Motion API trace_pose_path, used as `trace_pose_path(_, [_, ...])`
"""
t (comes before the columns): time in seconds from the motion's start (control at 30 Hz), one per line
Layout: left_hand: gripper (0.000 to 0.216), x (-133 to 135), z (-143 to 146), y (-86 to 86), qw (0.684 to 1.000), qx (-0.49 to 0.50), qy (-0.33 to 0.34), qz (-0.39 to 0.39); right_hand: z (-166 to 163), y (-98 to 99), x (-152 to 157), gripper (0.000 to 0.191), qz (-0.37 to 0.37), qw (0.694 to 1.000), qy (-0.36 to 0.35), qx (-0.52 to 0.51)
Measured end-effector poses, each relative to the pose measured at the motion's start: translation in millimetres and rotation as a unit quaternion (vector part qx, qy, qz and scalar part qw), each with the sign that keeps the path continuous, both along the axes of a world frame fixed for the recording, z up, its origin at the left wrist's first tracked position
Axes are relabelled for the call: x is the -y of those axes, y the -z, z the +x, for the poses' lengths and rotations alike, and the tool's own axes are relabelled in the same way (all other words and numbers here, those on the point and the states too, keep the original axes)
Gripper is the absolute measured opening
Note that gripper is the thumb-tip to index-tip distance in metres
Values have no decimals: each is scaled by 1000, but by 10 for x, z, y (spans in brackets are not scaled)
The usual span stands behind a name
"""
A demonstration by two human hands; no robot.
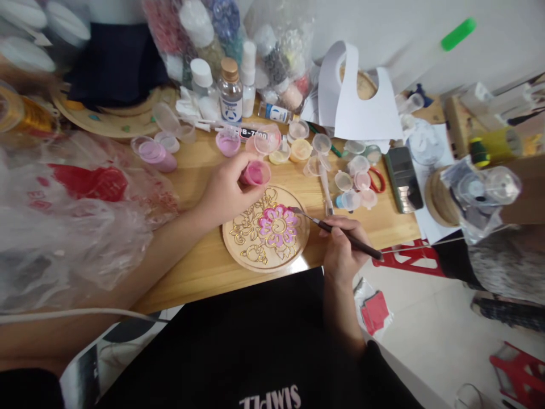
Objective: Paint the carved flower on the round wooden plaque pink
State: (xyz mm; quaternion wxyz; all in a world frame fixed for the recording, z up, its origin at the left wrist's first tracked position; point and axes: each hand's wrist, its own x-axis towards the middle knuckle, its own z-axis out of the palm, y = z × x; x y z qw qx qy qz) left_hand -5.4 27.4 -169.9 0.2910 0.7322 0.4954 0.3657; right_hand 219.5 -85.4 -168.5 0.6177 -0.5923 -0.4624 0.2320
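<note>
My left hand [232, 190] is closed around a small clear cup of dark pink paint [256, 172], tilted above the far edge of a round wooden plaque [238, 258]. The plaque carries raised gold outlines of flowers and leaves; one flower [279, 225] is filled with lilac and has dark pink along its upper petals. Between the fingers of my right hand [344, 248] is a palette knife [353, 241] with a dark handle. Its thin metal blade reaches left, and the tip is at the flower's upper right petals.
Behind the plaque stand several small paint cups [301, 150], bottles [231, 94] and a B-7000 tube [255, 134]. Plastic bags [85, 227] cover the left side. To the right lie red-handled scissors [377, 179], a phone [403, 180] and a paper cutout [361, 108]. A person sits at far right.
</note>
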Motion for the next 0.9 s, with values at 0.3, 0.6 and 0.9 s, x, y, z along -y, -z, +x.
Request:
trace_pose_path(0.3, [25,-2,-4,-9,1000,0,4,-6,-25,-46,5,13,13,1000,-25,-1])
trace_pose_path(0.6, [25,-5,-4,0,1000,0,3,-10,-14,-19,-7,11,21,1000,-12,2])
trace_pose_path(0.9, [25,-2,2,-3,1000,8,3,-6,-31,-35,12,14,30,999,-41,-6])
